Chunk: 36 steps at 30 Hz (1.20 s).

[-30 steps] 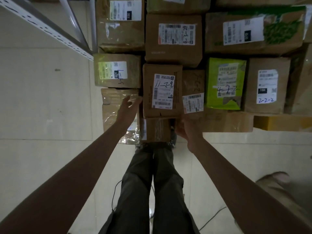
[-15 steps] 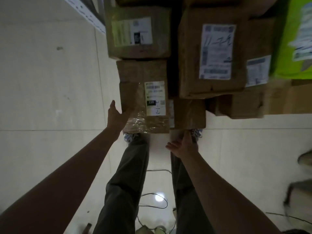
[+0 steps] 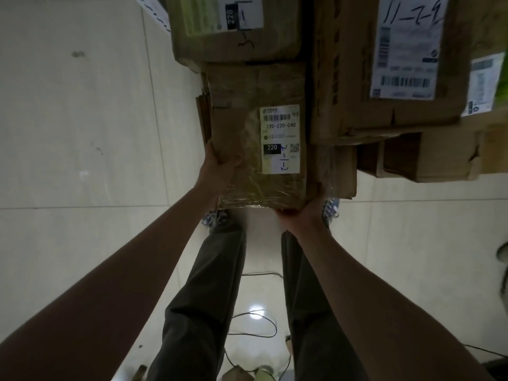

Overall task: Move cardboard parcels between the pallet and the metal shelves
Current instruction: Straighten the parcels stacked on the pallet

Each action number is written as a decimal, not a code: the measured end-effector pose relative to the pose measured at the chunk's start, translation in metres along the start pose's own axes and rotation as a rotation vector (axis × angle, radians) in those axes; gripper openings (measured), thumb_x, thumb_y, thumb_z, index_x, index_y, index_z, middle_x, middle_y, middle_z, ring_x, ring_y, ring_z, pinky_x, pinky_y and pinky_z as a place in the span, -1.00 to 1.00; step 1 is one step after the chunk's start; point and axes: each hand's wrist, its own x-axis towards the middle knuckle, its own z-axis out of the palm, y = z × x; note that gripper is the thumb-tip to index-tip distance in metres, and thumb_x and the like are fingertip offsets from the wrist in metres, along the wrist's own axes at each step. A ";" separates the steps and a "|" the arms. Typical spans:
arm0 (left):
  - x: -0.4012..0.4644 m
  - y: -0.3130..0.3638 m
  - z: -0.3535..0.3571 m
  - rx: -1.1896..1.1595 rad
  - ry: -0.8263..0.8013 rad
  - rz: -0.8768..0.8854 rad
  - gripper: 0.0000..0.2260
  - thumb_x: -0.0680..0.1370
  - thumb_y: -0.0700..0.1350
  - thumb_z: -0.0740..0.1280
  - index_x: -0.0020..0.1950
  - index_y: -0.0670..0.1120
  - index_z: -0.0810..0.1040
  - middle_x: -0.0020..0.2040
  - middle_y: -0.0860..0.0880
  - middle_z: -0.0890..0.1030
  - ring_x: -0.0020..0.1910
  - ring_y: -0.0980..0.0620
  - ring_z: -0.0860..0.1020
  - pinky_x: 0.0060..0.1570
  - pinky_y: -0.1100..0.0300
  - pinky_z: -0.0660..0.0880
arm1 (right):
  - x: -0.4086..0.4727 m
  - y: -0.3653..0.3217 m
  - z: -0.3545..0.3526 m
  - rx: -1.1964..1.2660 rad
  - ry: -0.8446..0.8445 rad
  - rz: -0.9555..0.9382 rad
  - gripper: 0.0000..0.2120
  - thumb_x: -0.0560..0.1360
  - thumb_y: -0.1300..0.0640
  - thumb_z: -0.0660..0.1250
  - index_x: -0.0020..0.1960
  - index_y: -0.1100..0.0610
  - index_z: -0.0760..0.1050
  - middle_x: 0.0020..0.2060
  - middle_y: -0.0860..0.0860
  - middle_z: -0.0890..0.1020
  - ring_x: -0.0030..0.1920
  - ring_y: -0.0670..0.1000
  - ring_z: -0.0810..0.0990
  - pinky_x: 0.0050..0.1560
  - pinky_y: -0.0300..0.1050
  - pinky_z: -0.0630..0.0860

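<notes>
A taped cardboard parcel with a white label reading 220-220-C40 sits at the near left edge of the stack. My left hand grips its left side, thumb over the top face. My right hand holds its near right corner from below, fingers hidden under the box. Another parcel with a 220 label lies just beyond it. A larger parcel marked 11-2-9 rests to the right, above other boxes.
A white metal shelf beam shows at the top left. Pale tiled floor stretches to the left. My legs and shoes stand close below the stack, and a thin black cable loops on the floor between them.
The view has closed in on the stack. My left hand has taken hold of the parcel's left side, and my right hand has come up from below to hold its near right corner.
</notes>
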 end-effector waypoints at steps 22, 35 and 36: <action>-0.073 0.075 -0.059 0.128 0.058 0.042 -0.24 0.60 0.18 0.31 0.65 0.06 -0.04 0.63 -0.04 0.12 0.56 -0.08 0.20 0.51 -0.07 0.21 | -0.121 0.010 0.074 -0.324 0.599 -0.139 -0.68 0.65 0.07 0.25 0.35 0.15 0.36 0.17 0.18 0.54 0.14 0.18 0.56 0.23 0.01 0.53; 0.030 0.195 -0.075 0.011 -0.004 0.019 -0.24 0.56 0.23 0.33 0.63 -0.01 0.07 0.56 -0.03 0.29 0.45 -0.04 0.35 0.41 0.08 0.24 | -0.099 -0.007 0.245 -0.409 0.179 -0.196 -0.80 0.64 0.11 0.27 0.15 0.19 0.58 -0.01 0.10 0.65 -0.04 0.04 0.64 -0.03 -0.10 0.57; 0.036 0.198 -0.070 -0.013 -0.013 0.023 -0.33 0.55 0.21 0.35 0.57 -0.01 0.22 0.46 -0.02 0.43 0.30 0.03 0.48 0.32 0.16 0.36 | -0.094 -0.011 0.252 -0.417 0.161 -0.174 -0.77 0.64 0.10 0.28 0.21 0.19 0.57 0.03 0.10 0.64 0.01 0.04 0.63 -0.02 -0.12 0.54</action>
